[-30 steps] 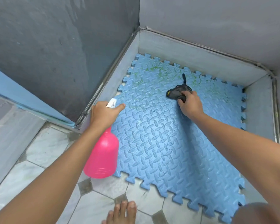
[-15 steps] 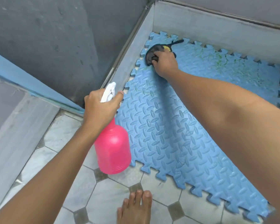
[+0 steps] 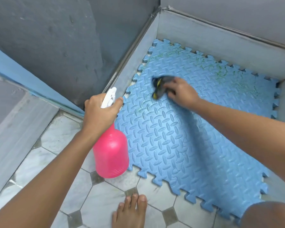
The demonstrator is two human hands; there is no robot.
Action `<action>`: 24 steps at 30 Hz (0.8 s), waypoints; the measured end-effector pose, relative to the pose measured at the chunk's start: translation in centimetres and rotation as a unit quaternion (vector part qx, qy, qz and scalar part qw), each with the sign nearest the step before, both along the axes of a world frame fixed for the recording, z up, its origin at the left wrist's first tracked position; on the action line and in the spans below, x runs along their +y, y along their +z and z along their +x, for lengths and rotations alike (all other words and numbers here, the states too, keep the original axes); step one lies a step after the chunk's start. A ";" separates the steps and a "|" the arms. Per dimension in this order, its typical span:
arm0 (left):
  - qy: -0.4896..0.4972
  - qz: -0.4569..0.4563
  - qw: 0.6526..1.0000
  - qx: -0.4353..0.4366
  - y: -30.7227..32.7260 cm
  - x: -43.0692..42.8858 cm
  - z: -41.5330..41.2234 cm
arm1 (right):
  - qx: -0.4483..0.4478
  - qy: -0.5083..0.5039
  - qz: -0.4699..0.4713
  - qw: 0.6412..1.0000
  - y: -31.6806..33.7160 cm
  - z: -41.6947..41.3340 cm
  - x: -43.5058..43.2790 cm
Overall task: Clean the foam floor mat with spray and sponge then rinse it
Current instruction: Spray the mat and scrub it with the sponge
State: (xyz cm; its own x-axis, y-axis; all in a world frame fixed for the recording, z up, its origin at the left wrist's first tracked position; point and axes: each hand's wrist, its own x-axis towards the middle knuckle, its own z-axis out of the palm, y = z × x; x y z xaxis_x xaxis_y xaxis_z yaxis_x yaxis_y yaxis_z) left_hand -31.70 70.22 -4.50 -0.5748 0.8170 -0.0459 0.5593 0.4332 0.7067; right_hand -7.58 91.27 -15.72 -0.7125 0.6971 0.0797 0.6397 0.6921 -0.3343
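On the far left part of the foam mat [image 3: 171, 137], the right hand [image 3: 182, 92] is gripping a dark sponge [image 3: 160, 87] with a yellow edge, its fingers curling over the top and pressing it down onto the mat. The sponge is showing blurred, so its shape is hard to tell. The left hand [image 3: 99, 112] is wrapping tightly round the neck of a pink spray bottle [image 3: 111, 153], with the forefinger lying across the front of the white trigger head [image 3: 109, 97]. The bottle is hanging upright from that hand, over the mat's near left edge and the tiles beside it; whether its base is touching the floor cannot be told. The mat, blue with a raised diamond-plate pattern and jigsaw edges, is lying flat in a corner, its far and left edges sitting against a low grey skirting [image 3: 220, 41]. Green smears [image 3: 220, 71] are showing across the mat's far strip, beyond the sponge. Dark grey walls [image 3: 48, 38] are rising above the skirting. Nearer, pale floor tiles [image 3: 105, 195] with small dark inserts are carrying a bare foot [image 3: 130, 211], and a knee [image 3: 268, 214] is overlapping the mat's near right corner.
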 end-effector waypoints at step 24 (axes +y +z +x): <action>-0.039 -0.034 0.998 -0.025 0.8 0.1 0.6 | 0.079 -0.363 -0.262 0.891 3.5 1.6 -1.0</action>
